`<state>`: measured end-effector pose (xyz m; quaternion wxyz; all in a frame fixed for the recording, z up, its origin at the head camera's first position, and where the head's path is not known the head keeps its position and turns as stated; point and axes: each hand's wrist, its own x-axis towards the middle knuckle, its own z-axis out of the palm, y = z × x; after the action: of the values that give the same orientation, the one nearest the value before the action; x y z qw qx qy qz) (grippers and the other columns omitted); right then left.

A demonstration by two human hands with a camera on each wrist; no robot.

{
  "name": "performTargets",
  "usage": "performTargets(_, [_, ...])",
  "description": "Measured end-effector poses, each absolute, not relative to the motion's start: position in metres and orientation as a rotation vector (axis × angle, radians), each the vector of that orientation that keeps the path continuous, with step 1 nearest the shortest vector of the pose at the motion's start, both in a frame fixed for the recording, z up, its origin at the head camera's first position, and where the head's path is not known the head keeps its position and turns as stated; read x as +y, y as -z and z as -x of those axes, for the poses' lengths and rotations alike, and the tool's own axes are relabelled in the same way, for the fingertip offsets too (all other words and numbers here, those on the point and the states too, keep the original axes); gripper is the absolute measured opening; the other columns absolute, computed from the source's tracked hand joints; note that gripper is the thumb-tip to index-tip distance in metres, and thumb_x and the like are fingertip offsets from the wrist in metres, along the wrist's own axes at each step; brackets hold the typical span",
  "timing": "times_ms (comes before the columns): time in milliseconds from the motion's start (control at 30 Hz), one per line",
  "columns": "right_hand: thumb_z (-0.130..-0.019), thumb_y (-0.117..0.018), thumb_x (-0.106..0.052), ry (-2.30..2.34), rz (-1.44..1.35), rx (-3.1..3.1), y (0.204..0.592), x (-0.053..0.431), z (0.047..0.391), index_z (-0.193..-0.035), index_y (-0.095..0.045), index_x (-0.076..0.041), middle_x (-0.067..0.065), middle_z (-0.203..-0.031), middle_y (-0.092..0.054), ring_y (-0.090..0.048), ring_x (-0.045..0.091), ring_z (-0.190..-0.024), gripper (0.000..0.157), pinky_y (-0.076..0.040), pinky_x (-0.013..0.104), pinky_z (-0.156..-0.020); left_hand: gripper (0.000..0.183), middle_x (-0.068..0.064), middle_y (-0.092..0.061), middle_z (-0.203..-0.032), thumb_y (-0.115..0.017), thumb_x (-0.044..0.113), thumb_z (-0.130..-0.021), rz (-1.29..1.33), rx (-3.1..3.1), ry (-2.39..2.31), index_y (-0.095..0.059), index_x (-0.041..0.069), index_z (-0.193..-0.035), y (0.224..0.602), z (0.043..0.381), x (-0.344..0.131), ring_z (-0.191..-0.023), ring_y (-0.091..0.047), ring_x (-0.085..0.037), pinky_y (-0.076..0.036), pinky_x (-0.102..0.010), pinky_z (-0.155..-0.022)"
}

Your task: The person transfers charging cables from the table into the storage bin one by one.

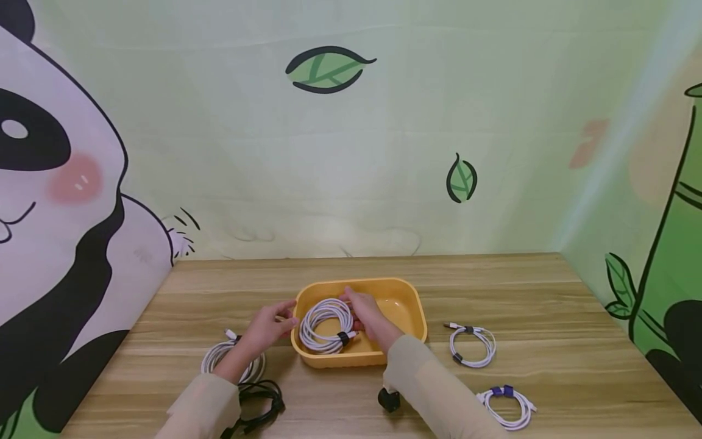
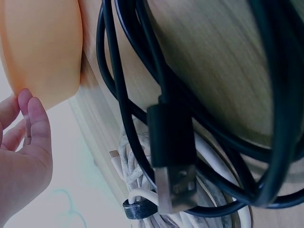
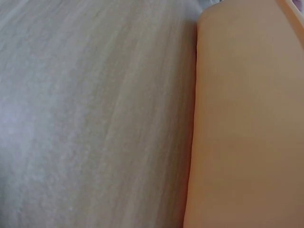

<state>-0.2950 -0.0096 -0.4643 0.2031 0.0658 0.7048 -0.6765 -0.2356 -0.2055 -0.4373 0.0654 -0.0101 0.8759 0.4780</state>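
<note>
A coiled white cable [image 1: 327, 326] with a black strap lies in the left part of a yellow bin [image 1: 419, 317]. My right hand [image 1: 368, 314] reaches into the bin, its fingers right at the coil's right side; I cannot tell whether they grip it. At the bin's left end, my left hand [image 1: 269, 326] has its fingertips by the rim; the left wrist view shows those fingers [image 2: 40, 126] loosely bent against the outer wall. Below the left forearm lie another white coil [image 1: 219, 356] and a black cable [image 1: 265, 405] with a USB plug [image 2: 173, 156].
Two smaller white cable coils lie on the right: one with black ties [image 1: 473, 346], the nearer one with purple ties [image 1: 510, 407]. A black object [image 1: 389, 400] sits in front of the bin beside the right sleeve. The wooden table [image 1: 493, 280] ends at a printed backdrop [image 1: 384, 152].
</note>
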Motion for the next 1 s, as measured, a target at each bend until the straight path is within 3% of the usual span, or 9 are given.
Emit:
performTargets(333, [-0.093,-0.034,-0.039,1.887,-0.265,2.031,0.461,-0.007,0.293,-0.110,-0.059,-0.002,0.011,-0.100,-0.061,-0.050,0.010,-0.059,0.048,-0.039,0.018,-0.042,0.044,-0.014,-0.054,-0.098,-0.055,0.005,-0.086,0.027,2.647,-1.438,-0.045,0.000,-0.128,0.436,0.234,-0.204,-0.082,-0.057,-0.016,-0.054,-0.034,-0.072])
performTargets(833, [-0.092,-0.039,-0.033,1.916,-0.345,2.034,0.457,-0.005,0.293,-0.106,-0.058,0.000,0.006,-0.087,-0.054,-0.048,0.014,-0.067,0.041,-0.043,0.019,-0.047,0.043,-0.014,-0.054,-0.099,-0.054,0.005,-0.086,0.023,2.636,-1.448,-0.044,0.000,-0.128,0.437,0.236,-0.206,-0.083,-0.056,-0.017,-0.054,-0.034,-0.073])
performTargets(1000, [-0.089,-0.044,-0.026,1.910,-0.352,2.012,0.451,-0.003,0.293,-0.107,-0.056,-0.001,0.004,-0.088,-0.051,-0.042,0.013,-0.062,0.033,-0.038,0.020,-0.045,0.043,-0.014,-0.054,-0.099,-0.054,0.006,-0.086,0.024,2.634,-1.441,-0.044,0.000,-0.128,0.438,0.236,-0.207,-0.084,-0.056,-0.017,-0.053,-0.034,-0.073])
